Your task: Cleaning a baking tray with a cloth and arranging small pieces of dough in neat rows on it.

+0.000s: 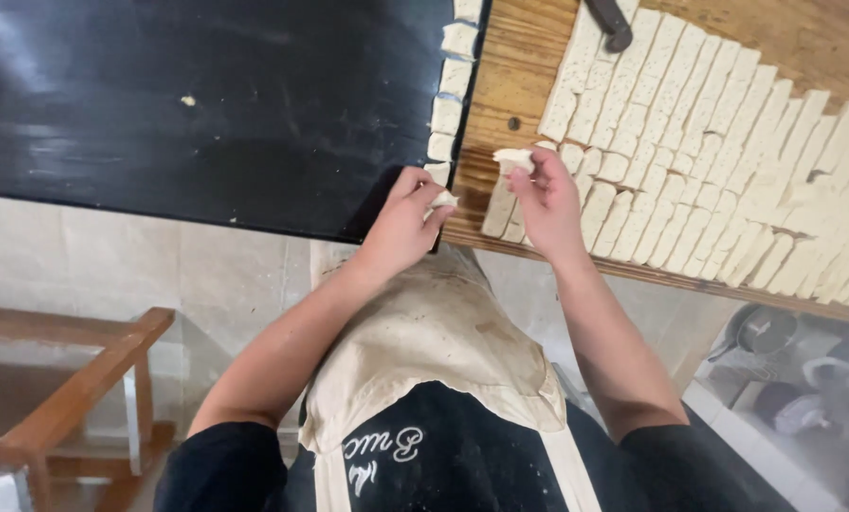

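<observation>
Dough pieces (718, 142) cover wooden board (514, 76).

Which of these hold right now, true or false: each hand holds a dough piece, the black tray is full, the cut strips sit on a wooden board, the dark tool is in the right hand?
1. Each hand holds a dough piece. True: the left hand pinches one dough piece, and the right hand holds another dough piece.
2. The black tray is full. False: only one column of pieces lines its right edge.
3. The cut strips lie on a wooden board. True.
4. The dark tool is in the right hand. False: it lies on the strips.
</observation>
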